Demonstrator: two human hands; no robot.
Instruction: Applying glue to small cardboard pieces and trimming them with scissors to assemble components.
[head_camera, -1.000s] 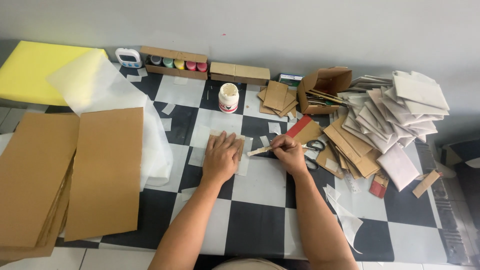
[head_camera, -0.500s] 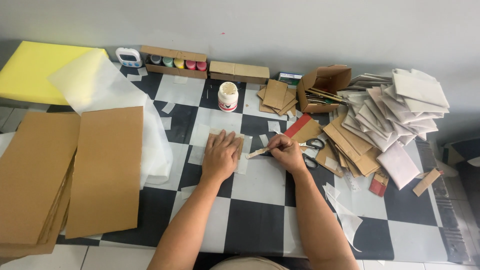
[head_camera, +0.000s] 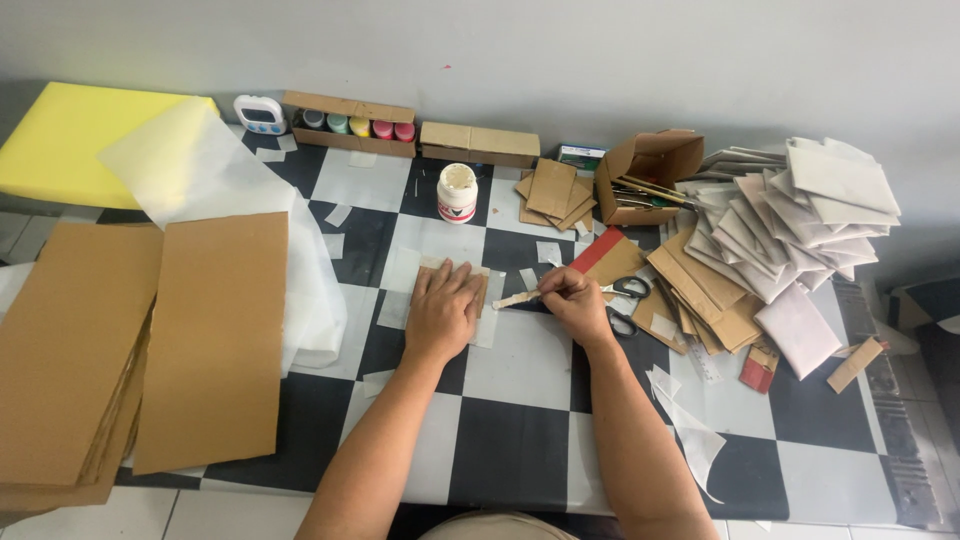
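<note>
1. Head view, far left: a yellow foam block (head_camera: 75, 140) lies at the back corner, with a sheet of translucent paper (head_camera: 215, 190) spread over its edge and trailing down the bench (head_camera: 520, 450). Two large brown cardboard sheets (head_camera: 215, 335) are stacked flat at the left, seemingly as stock kept out of the way.
2. At the back stand a small white timer (head_camera: 259, 114), a cardboard tray of paint pots (head_camera: 350, 124) and a white glue jar (head_camera: 457, 193), the jar close enough for a short reach.
3. The left hand (head_camera: 442, 310) lies palm down, fingers spread, on a small brown cardboard piece (head_camera: 478, 285) at the middle of the checkered bench; its grip is a flat press, not a clasp, apparently to keep the piece from sliding.
4. The right hand (head_camera: 572, 300) has its grip closed around a pale flat stick (head_camera: 517, 299), whose tip points at the right edge of the cardboard piece, just beside it. The piece is mostly hidden under the palm; only a thin tan strip shows, on white paper scraps.
5. Right of the hands lie black-handled scissors (head_camera: 628, 290), an open box of tools (head_camera: 650, 175), and a heap of tan and white folded cards (head_camera: 790, 230).
</note>
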